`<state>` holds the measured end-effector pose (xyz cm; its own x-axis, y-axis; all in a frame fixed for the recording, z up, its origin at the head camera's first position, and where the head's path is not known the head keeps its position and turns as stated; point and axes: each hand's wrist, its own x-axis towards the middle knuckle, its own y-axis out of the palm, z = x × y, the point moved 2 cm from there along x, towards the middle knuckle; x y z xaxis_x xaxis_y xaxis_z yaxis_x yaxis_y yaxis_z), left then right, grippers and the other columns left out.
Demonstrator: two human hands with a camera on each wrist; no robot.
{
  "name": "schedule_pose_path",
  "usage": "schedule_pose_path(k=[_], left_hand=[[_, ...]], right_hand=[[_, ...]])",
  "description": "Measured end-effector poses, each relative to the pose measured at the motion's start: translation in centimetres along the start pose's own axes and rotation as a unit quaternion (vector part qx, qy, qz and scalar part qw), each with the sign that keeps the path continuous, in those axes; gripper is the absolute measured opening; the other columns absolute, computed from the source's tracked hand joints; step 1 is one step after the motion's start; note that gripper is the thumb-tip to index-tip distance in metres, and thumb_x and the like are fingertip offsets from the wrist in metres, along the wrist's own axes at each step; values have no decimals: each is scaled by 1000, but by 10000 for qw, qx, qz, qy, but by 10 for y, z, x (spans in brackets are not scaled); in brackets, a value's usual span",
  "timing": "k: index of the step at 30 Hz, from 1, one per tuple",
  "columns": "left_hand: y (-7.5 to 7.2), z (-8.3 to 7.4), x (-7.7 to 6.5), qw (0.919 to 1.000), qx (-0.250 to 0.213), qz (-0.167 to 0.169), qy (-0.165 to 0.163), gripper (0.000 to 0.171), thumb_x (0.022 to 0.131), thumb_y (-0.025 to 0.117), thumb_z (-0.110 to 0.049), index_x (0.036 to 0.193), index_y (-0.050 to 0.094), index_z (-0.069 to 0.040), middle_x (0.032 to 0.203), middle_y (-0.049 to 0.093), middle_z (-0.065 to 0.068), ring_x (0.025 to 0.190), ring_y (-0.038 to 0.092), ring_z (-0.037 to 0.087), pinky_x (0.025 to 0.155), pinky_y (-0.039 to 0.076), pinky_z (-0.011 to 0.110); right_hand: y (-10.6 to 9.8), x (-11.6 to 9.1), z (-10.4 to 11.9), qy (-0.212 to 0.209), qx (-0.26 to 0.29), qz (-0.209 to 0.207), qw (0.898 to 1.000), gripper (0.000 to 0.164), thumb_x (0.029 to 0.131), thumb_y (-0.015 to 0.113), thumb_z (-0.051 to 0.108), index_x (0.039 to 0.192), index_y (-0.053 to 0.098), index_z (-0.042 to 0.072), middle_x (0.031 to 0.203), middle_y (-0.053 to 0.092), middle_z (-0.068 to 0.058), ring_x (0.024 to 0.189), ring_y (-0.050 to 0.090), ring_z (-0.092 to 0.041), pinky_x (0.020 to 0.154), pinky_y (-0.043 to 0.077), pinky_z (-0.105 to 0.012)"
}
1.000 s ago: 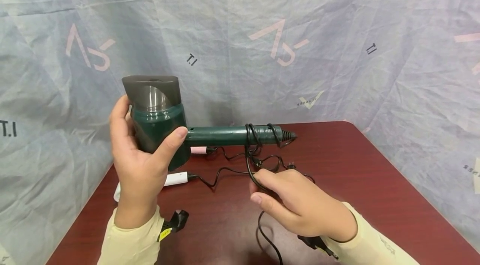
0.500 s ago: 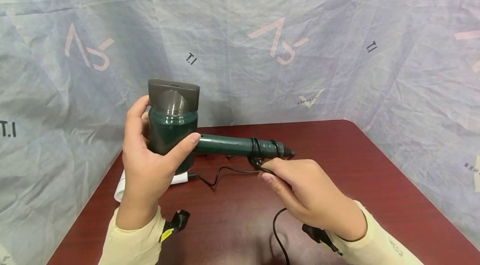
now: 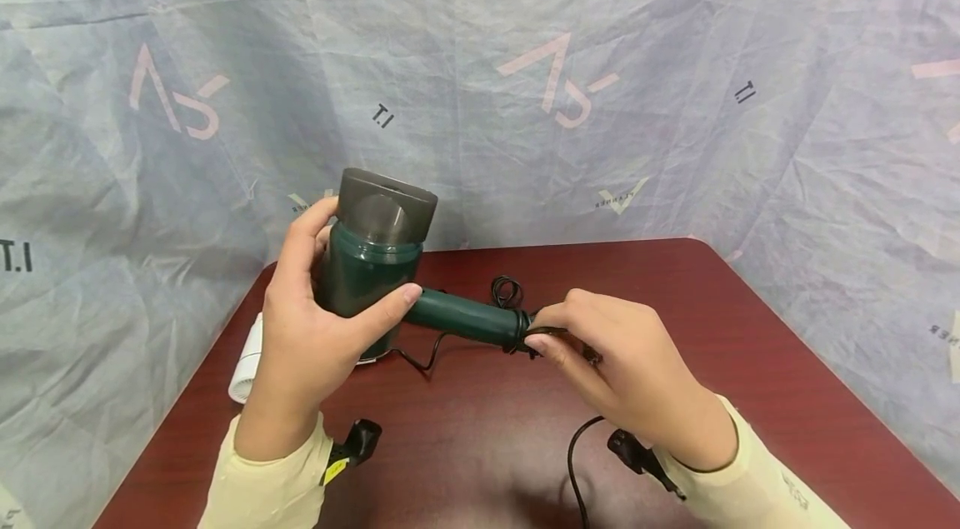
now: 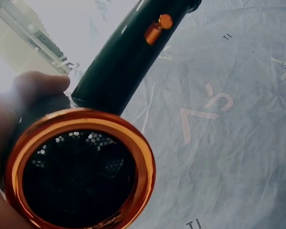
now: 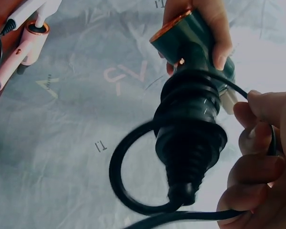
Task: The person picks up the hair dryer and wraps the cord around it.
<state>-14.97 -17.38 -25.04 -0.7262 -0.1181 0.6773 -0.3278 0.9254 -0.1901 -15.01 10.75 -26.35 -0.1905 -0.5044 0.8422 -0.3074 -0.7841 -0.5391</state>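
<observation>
A dark green hair dryer with a smoky nozzle is held above the table by my left hand, whose thumb and fingers grip its barrel. In the left wrist view its copper rear ring and a copper button face the camera. The handle slants down to the right. Several turns of black cord circle the handle's end. Beside that end, my right hand pinches the cord between thumb and fingers. From this hand a loose length of cord hangs toward the front.
A white hair dryer lies on the red-brown table at the left, partly behind my left hand. A pink hair dryer shows in the right wrist view. Coiled black cord lies farther back. Grey printed cloth encloses the table.
My left hand has moved the hair dryer right, tilting its handle end downward. My right hand has shifted right and slightly up, and the pinched cord is now close against the handle.
</observation>
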Motion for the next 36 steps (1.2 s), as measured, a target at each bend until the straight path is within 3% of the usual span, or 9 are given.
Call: schedule_pose_path(k=[6,13,20,26,31,36], left_hand=[[0,2,0,9996,-181,161,110,93,72,92,-5,148,50,-36,110,67,-2,98,65,20,81,54,26],[0,3,1,9982,-434,336,236,93,70,91,-1,148,51,-31,110,68,1,96,67,21,79,56,26],[-3,6,2,9976,-520,409,205,94,69,91,1,148,52,-31,108,68,3,92,68,22,77,57,27],[-4,6,2,9969,-613,450,188,95,68,91,2,148,52,-30,108,68,6,90,67,23,76,57,28],[-4,6,4,9939,-940,537,221,97,67,89,8,150,51,-24,110,67,11,90,68,25,77,58,29],[-5,9,2,9861,-1525,579,301,93,68,86,12,150,50,-14,111,66,16,91,69,25,77,59,29]], right_hand=[[-3,0,-5,170,299,-31,9994,19,103,64,31,98,71,13,75,49,12,60,39,1,55,31,-7],[-4,0,-10,230,538,97,9982,17,102,65,28,103,72,13,81,55,11,65,41,2,56,34,-11],[-5,-1,-14,344,739,282,9963,10,97,72,14,107,73,14,86,59,12,70,45,4,60,38,-9],[-3,-1,-18,373,1022,290,9936,10,100,69,18,107,73,12,87,62,10,73,54,2,63,44,-9],[-3,-2,-21,421,1270,354,9904,10,99,68,15,107,73,11,90,65,8,75,61,-1,67,51,-12],[-2,-5,-26,531,1328,440,9887,10,98,69,12,108,73,13,94,68,8,77,62,0,69,50,-14]])
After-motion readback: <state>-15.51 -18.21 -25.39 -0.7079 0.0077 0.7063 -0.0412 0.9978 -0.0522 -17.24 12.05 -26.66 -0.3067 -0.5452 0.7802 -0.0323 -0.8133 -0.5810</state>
